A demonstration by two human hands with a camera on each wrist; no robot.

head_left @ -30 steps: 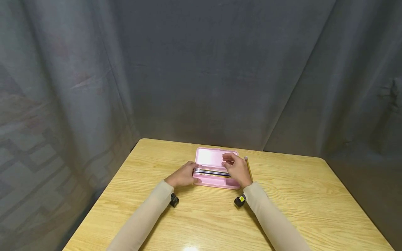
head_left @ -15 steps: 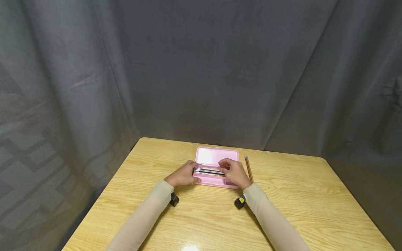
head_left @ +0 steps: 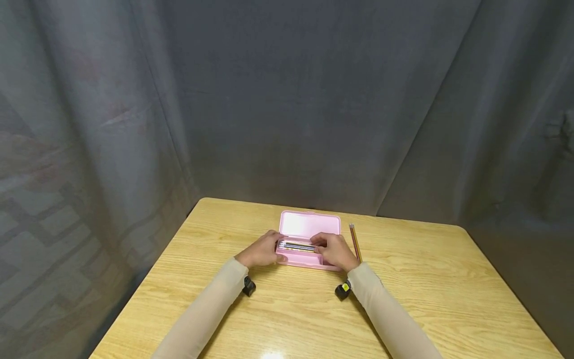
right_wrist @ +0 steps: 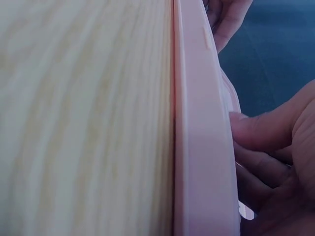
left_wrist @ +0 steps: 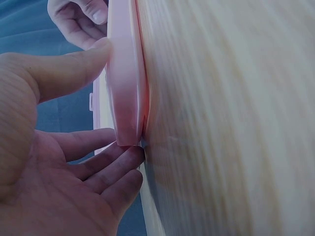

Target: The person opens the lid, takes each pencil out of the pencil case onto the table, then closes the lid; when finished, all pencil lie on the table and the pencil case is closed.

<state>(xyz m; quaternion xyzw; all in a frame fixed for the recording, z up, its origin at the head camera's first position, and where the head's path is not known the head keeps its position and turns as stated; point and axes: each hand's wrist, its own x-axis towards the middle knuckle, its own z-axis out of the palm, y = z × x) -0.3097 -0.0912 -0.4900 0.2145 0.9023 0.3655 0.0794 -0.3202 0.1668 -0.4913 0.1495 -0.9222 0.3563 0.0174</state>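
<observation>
Your spread left hand (head_left: 262,250) grips the left end of the pencil case (head_left: 299,258): brace it. Your right hand (head_left: 337,251) curls over its pencils (head_left: 297,246), hold unclear; settle them gently.

In front of you spreads a pale, wood-grain table (head_left: 291,314) with rounded far corners, a bright spot of glare (head_left: 271,355) on its near part. Beyond its far edge you face a dark grey cloth backdrop (head_left: 287,109). To your left hangs a grey curtain (head_left: 89,99) in soft folds, bearing a faded block pattern (head_left: 40,229) low down. To your right, more dark folded cloth (head_left: 502,124) hangs beside the table.
</observation>
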